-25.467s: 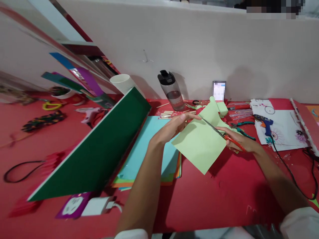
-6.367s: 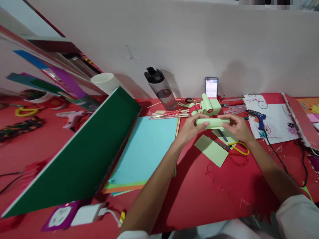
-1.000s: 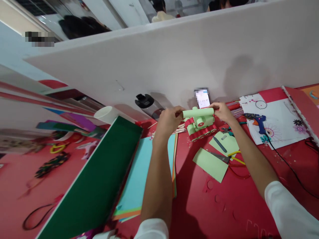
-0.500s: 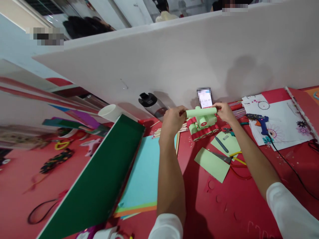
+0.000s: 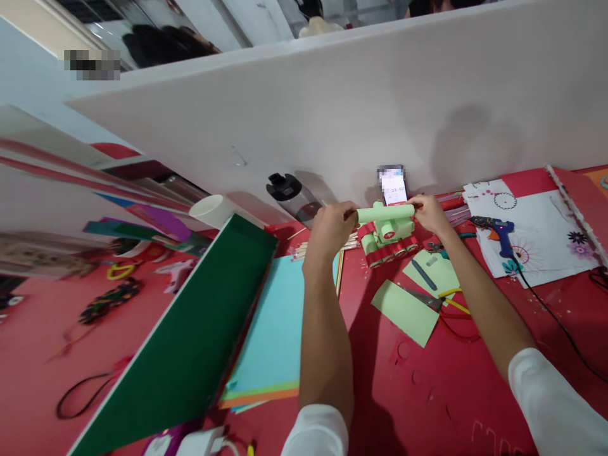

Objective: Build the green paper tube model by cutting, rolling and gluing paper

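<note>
A pale green paper tube (image 5: 386,213) lies crosswise between my two hands. My left hand (image 5: 334,227) pinches its left end, and my right hand (image 5: 429,213) pinches its right end. Just below and behind the tube stands a green and red paper model tank (image 5: 388,239) on the table. I cannot tell whether the tube touches it. Near my right hand a phone (image 5: 393,187) with a lit timer leans against the white partition. Two pale green paper pieces lie closer to me, among them a rectangular sheet (image 5: 403,313).
Scissors (image 5: 422,297) and a grey cutter (image 5: 424,274) lie on the right, with a blue glue gun (image 5: 503,234) on printed paper beyond. A dark bottle (image 5: 294,197) leans at the partition (image 5: 361,107). Coloured sheets (image 5: 270,329) and a slanted green board (image 5: 190,342) occupy the left.
My hands and the tube hold almost the same pose. The view has shifted very slightly, and the phone's timer has advanced.
</note>
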Tool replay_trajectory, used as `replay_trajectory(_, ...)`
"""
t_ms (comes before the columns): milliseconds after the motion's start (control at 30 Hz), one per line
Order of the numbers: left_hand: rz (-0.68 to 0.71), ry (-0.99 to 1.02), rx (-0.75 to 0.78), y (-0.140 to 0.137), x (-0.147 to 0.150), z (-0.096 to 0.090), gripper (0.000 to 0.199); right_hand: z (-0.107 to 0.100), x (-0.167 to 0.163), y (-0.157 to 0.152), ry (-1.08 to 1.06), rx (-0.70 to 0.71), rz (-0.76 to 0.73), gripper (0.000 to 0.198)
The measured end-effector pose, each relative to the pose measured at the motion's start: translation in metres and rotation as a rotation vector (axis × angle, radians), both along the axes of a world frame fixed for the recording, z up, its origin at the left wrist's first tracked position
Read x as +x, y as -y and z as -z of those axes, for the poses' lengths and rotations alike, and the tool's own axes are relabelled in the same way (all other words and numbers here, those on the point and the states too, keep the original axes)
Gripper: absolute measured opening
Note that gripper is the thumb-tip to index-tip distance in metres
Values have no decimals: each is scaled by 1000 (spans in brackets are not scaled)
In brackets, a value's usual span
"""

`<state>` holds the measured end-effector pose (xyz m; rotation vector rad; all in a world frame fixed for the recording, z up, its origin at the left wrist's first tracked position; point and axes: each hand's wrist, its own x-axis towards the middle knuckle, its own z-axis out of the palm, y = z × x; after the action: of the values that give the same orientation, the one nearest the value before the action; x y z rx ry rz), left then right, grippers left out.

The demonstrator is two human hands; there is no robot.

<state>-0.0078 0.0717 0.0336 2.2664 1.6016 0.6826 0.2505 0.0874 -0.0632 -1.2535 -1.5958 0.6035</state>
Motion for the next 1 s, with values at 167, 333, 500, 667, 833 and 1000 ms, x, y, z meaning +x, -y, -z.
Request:
replay_trajectory(167,72,111,-33,-1,-4,4,23,-2,0,1,16,-4,4,40)
replay_trajectory(333,106,204,-76,-2,-7,8,25,-3,0,2,43,10,16,44)
replay_trajectory(500,95,217,-95,-3,-6,8,23,-16,7,8,78,10,-11,37)
replay_trajectory(667,110,335,-185,3,-10,2,20,-50,19,27,103,-46,-165,24)
replay_trajectory(833,192,407,-264,19,-22,-12,16,-87,22,57,185,-189,-381,16)
replay_trajectory(1000,310,390,-340,36,-33,-7,15,-108,12,82,295,-271,-559,33)
